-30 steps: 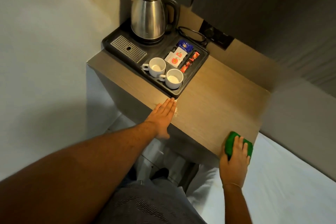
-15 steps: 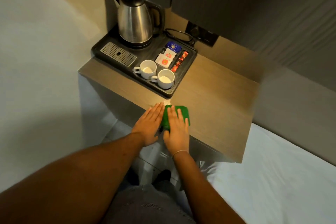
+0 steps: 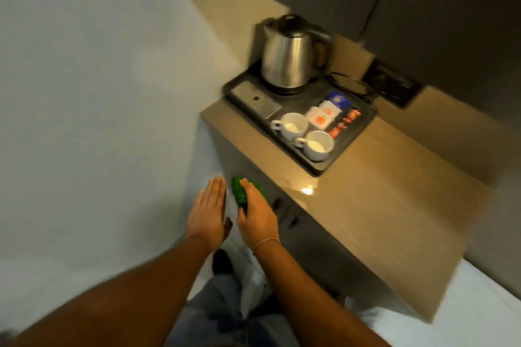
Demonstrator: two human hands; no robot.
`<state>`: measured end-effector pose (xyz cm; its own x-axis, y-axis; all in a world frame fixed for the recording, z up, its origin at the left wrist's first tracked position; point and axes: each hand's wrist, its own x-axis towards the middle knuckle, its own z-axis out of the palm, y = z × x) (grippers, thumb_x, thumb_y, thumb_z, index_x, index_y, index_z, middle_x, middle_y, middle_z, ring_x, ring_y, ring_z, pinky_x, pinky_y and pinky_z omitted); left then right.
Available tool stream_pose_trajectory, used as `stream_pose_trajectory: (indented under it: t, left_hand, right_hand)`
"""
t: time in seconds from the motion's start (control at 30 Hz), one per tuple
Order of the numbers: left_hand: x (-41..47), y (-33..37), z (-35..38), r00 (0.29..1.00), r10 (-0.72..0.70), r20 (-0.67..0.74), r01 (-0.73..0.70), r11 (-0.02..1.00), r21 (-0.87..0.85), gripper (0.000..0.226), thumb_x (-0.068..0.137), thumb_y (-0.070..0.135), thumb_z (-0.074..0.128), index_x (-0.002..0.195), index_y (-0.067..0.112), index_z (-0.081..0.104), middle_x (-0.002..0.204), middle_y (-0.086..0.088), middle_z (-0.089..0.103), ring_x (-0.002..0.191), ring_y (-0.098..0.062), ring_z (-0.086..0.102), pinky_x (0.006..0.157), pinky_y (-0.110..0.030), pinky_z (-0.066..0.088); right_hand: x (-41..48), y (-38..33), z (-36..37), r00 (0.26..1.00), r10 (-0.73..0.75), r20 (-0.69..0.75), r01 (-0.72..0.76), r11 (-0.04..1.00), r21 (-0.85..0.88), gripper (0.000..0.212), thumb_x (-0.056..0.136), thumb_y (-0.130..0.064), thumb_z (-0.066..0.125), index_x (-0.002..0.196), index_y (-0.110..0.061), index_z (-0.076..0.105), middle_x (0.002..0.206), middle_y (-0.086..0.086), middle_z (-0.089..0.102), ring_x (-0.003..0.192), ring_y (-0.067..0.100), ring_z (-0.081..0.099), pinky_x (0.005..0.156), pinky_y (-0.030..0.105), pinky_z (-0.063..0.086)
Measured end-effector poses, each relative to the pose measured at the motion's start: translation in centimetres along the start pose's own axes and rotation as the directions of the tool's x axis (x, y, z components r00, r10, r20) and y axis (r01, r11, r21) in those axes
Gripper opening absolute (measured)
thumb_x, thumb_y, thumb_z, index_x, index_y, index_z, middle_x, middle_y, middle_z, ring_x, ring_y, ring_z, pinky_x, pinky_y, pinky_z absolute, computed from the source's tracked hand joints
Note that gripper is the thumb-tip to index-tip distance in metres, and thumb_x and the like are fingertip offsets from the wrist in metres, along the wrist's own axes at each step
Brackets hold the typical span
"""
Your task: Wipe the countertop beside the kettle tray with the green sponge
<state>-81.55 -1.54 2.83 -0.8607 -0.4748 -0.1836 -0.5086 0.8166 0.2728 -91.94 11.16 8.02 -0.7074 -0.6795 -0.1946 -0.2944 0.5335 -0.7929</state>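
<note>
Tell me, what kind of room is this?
Probably a hotel room: a kettle stands on a tray with two cups and drink sachets, set on a small countertop.

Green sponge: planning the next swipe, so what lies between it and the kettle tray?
In the head view, only bare countertop lies between the green sponge and the kettle tray.

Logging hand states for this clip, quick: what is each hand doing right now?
Left hand: open, flat, holding nothing.
Right hand: closed on the green sponge, off the countertop edge.
</note>
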Motion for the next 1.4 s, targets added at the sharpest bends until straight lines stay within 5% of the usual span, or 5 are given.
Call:
stream_pose_trajectory:
  t: [0.4, 0.63, 0.9, 1.17, 1.4]
  left_hand:
    - [-24.2, -15.9, -5.1, 0.843, -0.537, 0.027, 0.534, 0.842, 0.077, 0.094, 0.098, 0.059, 0.039, 0.171, 0.015, -0.002, 0.177, -0.002, -0.017, 0.163, -0.021, -0.020, 0.134, -0.046, -0.005]
    - [-40.2, -25.7, -5.2, 0.587, -0.807, -0.067, 0.803, 0.590, -0.081, 0.083, 0.106, 0.046, 0.041, 0.171, 0.014, -0.002, 0.180, -0.005, -0.010, 0.164, -0.020, -0.016, 0.133, -0.041, -0.009]
    - [-57.0, -35.5, -1.5, 0.344, -0.932, -0.115, 0.896, 0.362, -0.258, 0.078, 0.102, 0.040, 0.021, 0.169, 0.014, -0.008, 0.179, -0.004, -0.015, 0.164, -0.020, -0.017, 0.134, -0.045, -0.006]
    - [-69.0, -39.3, 1.4, 0.289, -0.948, -0.134, 0.864, 0.319, -0.390, 0.083, 0.092, 0.040, 0.020, 0.170, 0.016, 0.005, 0.179, -0.004, 0.003, 0.165, -0.019, -0.003, 0.135, -0.045, 0.002]
    - [-72.0, -40.0, 3.7, 0.314, -0.942, -0.115, 0.887, 0.334, -0.318, 0.081, 0.096, 0.046, 0.025, 0.169, 0.014, 0.013, 0.178, -0.007, 0.013, 0.165, -0.024, 0.008, 0.133, -0.052, 0.016]
  right_hand:
    - [-7.8, -13.3, 19.4, 0.766, -0.186, 0.615, 0.111, 0.981, 0.159, 0.034, 0.105, -0.039, 0.053, 0.137, -0.026, 0.056, 0.119, 0.008, 0.073, 0.107, 0.030, 0.069, 0.092, 0.038, 0.054]
    - [-18.8, -16.6, 30.1, 0.577, -0.157, 0.802, 0.225, 0.974, 0.029, 0.025, 0.105, -0.038, 0.051, 0.122, -0.020, 0.051, 0.096, 0.009, 0.069, 0.086, 0.025, 0.067, 0.082, 0.041, 0.055]
    - [-29.2, -26.1, 46.1, 0.405, -0.152, 0.901, 0.391, 0.920, -0.021, 0.026, 0.105, -0.039, 0.051, 0.126, -0.030, 0.063, 0.116, -0.001, 0.071, 0.102, 0.017, 0.066, 0.093, 0.031, 0.052]
    - [-34.3, -32.9, 60.0, 0.523, -0.305, 0.796, 0.531, 0.847, -0.025, 0.049, 0.104, -0.030, 0.055, 0.152, -0.030, 0.049, 0.145, 0.008, 0.062, 0.126, 0.033, 0.061, 0.113, 0.040, 0.045]
    - [-38.6, -27.1, 64.6, 0.405, -0.221, 0.887, 0.736, 0.655, -0.173, 0.079, 0.102, -0.050, 0.052, 0.166, -0.026, 0.012, 0.175, 0.001, 0.007, 0.161, 0.026, 0.003, 0.129, 0.043, -0.001]
